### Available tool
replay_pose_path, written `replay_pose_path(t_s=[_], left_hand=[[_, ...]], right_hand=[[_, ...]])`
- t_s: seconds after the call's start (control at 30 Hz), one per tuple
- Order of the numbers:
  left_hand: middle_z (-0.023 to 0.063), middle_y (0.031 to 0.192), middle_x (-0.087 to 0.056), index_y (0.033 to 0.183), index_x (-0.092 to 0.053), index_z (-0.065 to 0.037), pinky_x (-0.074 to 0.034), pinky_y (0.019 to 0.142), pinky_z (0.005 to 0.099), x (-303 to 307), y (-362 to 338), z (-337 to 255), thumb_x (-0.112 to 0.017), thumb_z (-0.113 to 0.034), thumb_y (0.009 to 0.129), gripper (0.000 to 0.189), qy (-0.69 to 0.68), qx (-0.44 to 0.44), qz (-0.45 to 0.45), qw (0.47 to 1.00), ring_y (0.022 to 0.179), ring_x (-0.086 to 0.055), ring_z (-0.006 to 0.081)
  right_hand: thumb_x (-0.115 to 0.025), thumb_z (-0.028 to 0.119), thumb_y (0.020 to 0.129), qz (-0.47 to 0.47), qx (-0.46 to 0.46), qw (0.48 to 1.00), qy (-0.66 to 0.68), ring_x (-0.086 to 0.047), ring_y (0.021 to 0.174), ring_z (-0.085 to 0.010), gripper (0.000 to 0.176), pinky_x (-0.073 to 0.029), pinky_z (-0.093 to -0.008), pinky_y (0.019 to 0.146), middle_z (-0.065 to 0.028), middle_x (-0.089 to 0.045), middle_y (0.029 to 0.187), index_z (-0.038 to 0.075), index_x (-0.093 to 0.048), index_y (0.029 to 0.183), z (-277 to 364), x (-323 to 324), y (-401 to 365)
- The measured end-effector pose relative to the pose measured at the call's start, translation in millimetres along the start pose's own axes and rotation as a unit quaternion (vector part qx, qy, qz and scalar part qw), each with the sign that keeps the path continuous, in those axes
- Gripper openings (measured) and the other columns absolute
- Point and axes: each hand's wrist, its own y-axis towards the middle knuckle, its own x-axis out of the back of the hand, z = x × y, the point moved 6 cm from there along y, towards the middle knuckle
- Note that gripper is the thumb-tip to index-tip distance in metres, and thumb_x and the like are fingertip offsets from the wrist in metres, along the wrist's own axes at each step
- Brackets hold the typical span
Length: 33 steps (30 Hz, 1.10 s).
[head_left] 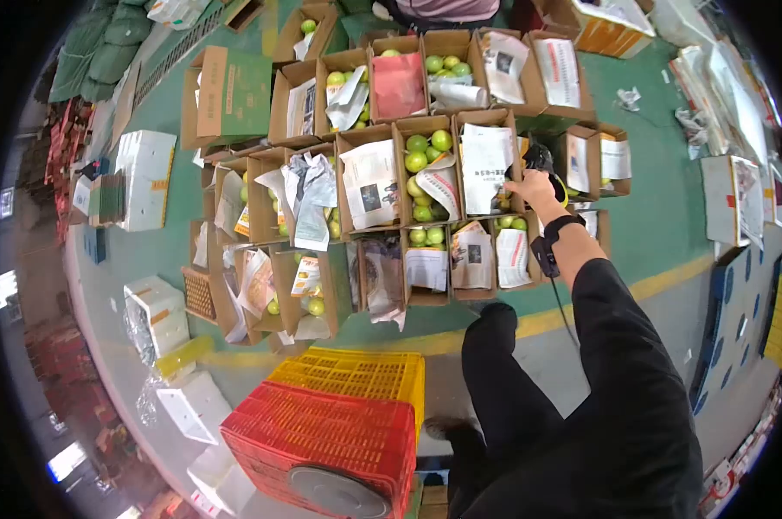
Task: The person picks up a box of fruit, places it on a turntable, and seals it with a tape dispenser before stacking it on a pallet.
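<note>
The right hand [540,192] (clenched or loose, I cannot tell) is at a brown cardboard carton [486,118] holding printed white paper [484,160].

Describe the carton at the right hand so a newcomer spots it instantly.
Past the red crate, find the block of open cartons on the green floor. In its middle row, pick the carton whose right edge the right hand overlaps. A printed white sheet covers most of its opening; its left neighbour shows many green fruits.
</note>
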Motion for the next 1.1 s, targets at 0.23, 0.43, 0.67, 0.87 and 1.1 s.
replay_pose_path(t_s=[0.23, 0.43, 0.67, 0.87, 1.1], left_hand=[[0.0156, 0.108, -0.054, 0.124, -0.039, -0.001, -0.045, 0.079, 0.0355, -53, -21, -39, -0.048, -0.029, 0.087, 0.047, 0.059, -0.062, 0.041, 0.996, 0.095, -0.055, 0.0245], [0.0128, 0.091, -0.061, 0.109, -0.051, 0.005, -0.045, 0.075, 0.0315, -107, -29, -85, -0.055, -0.021, 0.082, 0.038, 0.18, -0.26, 0.039, 0.948, 0.086, -0.058, 0.0177], [0.0204, 0.115, -0.05, 0.12, -0.042, 0.003, -0.036, 0.093, 0.0337, -115, -106, -138, -0.054, -0.034, 0.083, 0.053, 0.014, -0.51, 0.024, 0.86, 0.11, -0.047, 0.0294], [0.0216, 0.11, -0.054, 0.12, -0.042, 0.002, -0.039, 0.087, 0.0332, 48, -113, -30, -0.059, -0.04, 0.075, 0.064, -0.017, -0.436, -0.031, 0.899, 0.103, -0.052, 0.0291], [0.0228, 0.09, -0.059, 0.089, -0.06, 0.002, -0.046, 0.076, 0.043, -30, -137, -20, -0.046, -0.012, 0.072, 0.026, -0.007, -0.175, -0.284, 0.943, 0.087, -0.058, 0.037]], right_hand=[[-0.058, 0.026, 0.065, -0.037, 0.035, 0.99, 0.131, -0.06, 0.082, -0.0322, 0.033, -0.047, -0.0391, 0.072, -0.0191, -0.062, 0.082, 0.001, -0.061, 0.086, -46, 21, -38], [-0.062, 0.022, 0.06, 0.022, 0.15, 0.988, 0.033, -0.058, 0.075, -0.0352, 0.03, -0.045, -0.0419, 0.068, -0.0209, -0.06, 0.078, 0.001, -0.061, 0.081, -57, 131, -217], [-0.06, 0.013, 0.059, 0.119, 0.562, 0.814, -0.092, -0.053, 0.081, -0.0367, 0.031, -0.044, -0.0417, 0.07, -0.0212, -0.049, 0.091, 0.007, -0.064, 0.089, 126, 165, -465], [-0.061, 0.01, 0.059, 0.211, 0.782, 0.541, -0.229, -0.053, 0.075, -0.0336, 0.028, -0.042, -0.0407, 0.066, -0.017, -0.047, 0.082, 0.016, -0.067, 0.085, 285, 67, -723], [-0.067, 0.011, 0.056, 0.216, 0.883, 0.362, -0.203, -0.055, 0.078, -0.0351, 0.025, -0.045, -0.0374, 0.073, -0.0165, -0.055, 0.081, 0.017, -0.066, 0.08, 300, 84, -683]])
